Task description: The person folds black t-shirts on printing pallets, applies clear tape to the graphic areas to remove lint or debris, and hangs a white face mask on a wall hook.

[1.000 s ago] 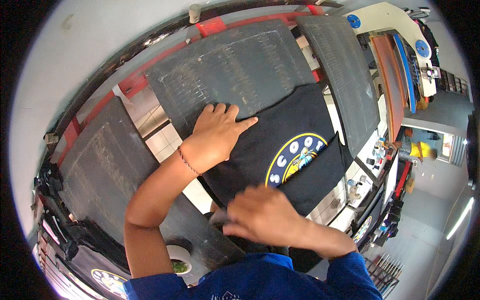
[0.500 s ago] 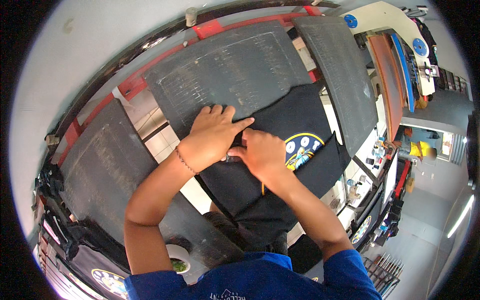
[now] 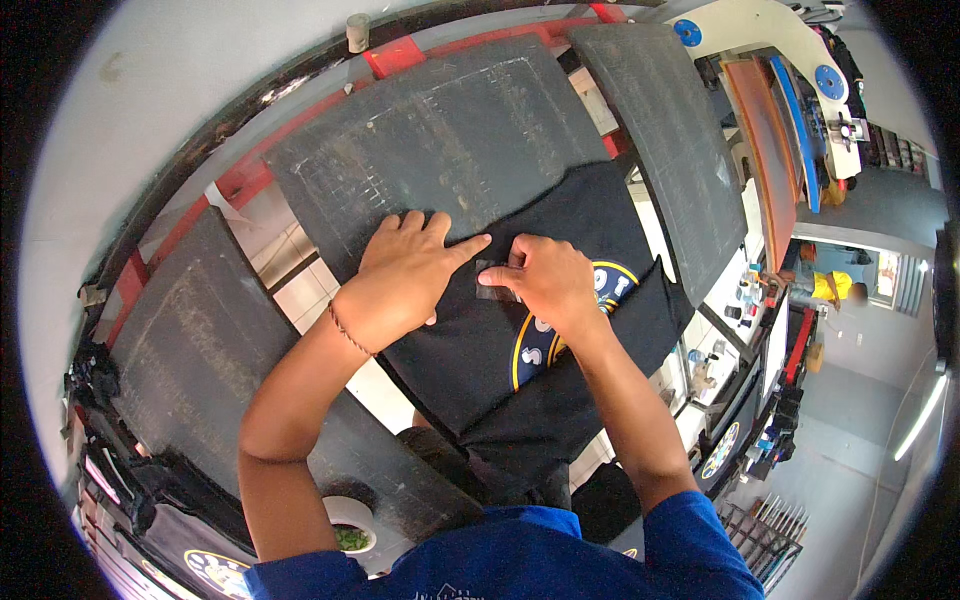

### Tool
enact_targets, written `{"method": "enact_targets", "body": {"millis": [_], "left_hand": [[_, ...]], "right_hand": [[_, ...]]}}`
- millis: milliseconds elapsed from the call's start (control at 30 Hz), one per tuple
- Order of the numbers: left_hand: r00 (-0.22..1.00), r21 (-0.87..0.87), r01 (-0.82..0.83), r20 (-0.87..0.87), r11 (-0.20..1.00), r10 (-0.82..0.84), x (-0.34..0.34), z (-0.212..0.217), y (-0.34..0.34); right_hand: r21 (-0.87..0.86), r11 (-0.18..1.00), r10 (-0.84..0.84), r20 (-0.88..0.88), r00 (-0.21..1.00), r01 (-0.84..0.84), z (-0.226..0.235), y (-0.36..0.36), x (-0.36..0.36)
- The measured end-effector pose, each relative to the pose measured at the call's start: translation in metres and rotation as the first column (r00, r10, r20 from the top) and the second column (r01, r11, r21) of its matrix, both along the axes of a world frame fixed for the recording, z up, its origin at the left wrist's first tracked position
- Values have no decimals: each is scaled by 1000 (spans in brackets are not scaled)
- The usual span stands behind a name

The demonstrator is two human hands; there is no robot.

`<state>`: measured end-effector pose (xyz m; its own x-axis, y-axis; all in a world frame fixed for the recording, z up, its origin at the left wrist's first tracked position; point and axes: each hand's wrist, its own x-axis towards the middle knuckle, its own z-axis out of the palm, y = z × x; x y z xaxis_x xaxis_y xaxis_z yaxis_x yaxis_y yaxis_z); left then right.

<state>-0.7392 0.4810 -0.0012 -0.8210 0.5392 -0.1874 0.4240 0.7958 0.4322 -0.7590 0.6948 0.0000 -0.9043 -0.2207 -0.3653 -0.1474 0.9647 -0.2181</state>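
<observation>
A black T-shirt with a round yellow, white and blue print lies partly folded over the middle grey board. My left hand rests at the shirt's upper edge, fingers stretched out and spread, some of them on the bare board. Just to its right, my right hand pinches a small piece of clear film between thumb and curled fingers, against the black cloth. The film looks like tape, but its exact kind is unclear. Part of the print is covered by my right hand and a fold.
The middle board has a scuffed surface. Similar boards stand left and right, with gaps between. A white ring-shaped item with green bits inside sits near my left elbow. A person in yellow is far right.
My right hand has moved slightly right, away from my left hand, and the clear film now shows at its fingertips. More of the print is uncovered. The view has shifted a little.
</observation>
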Motion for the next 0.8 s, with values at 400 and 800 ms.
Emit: {"method": "enact_targets", "body": {"millis": [400,800], "left_hand": [[1000,-4,4,-12,1000,-4,2,-4,-3],[1000,-6,22,-16,1000,-22,0,-1,0]], "right_hand": [[-485,718,549,-45,834,-499,68,-10,98],[126,983,-134,-4,991,133,16,36,-43]]}}
